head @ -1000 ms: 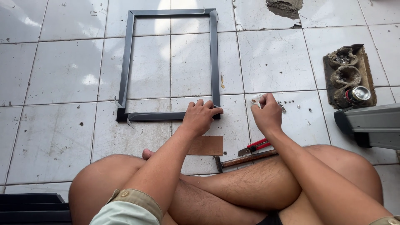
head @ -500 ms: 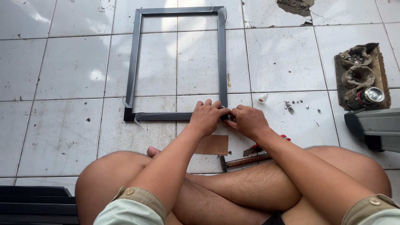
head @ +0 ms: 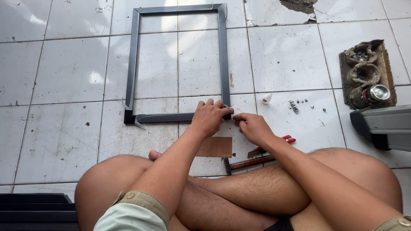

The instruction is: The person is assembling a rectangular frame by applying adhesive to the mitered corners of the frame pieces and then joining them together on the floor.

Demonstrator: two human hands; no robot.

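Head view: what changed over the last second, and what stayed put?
The right hand moved left from the bare tile to the dark frame's near right corner, meeting the left hand, which stayed pressed there. Frame, hammer and pliers did not move.

Worn white floor tiles (head: 64, 64) with dark grout fill the frame, scuffed and speckled. Daylight glints at left. A chipped patch (head: 299, 5) breaks the tile at top right.

White tiled floor (head: 60, 141) carries a grey frame (head: 133, 64), hammer (head: 248, 163), pliers (head: 274, 145), screws (head: 299, 105).
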